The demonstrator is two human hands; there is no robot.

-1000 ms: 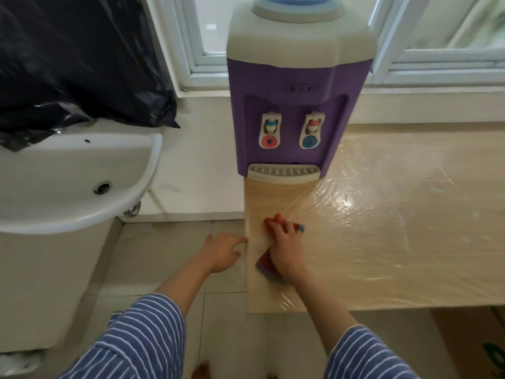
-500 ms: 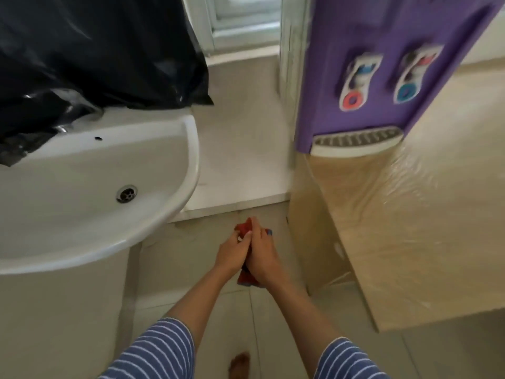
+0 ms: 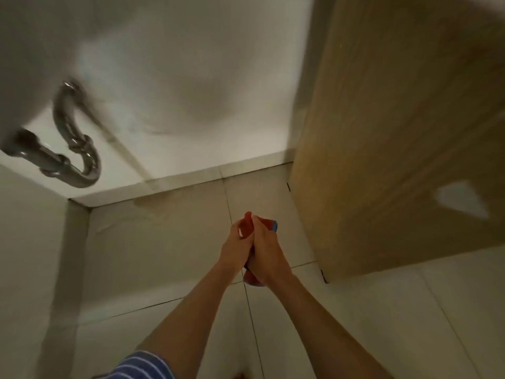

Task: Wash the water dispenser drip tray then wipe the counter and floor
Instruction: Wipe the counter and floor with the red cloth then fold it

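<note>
Both hands are meeting low over the tiled floor [image 3: 169, 255], pressed together around a red cloth [image 3: 252, 279]. The left hand [image 3: 237, 248] is curling its fingers against the cloth from the left side, and the right hand [image 3: 269, 258] is wrapping over it from the right, so both are gripping it between them. A blue edge of the cloth is poking out above the right hand, and a red fold is hanging below the wrists. Whether the cloth is touching the floor is hard to tell, since the frame is blurred. A chrome drain pipe [image 3: 72, 149] is curving out of the white wall at upper left. A wood-grain cabinet side [image 3: 396, 132] is standing at right, near the hands.
</note>
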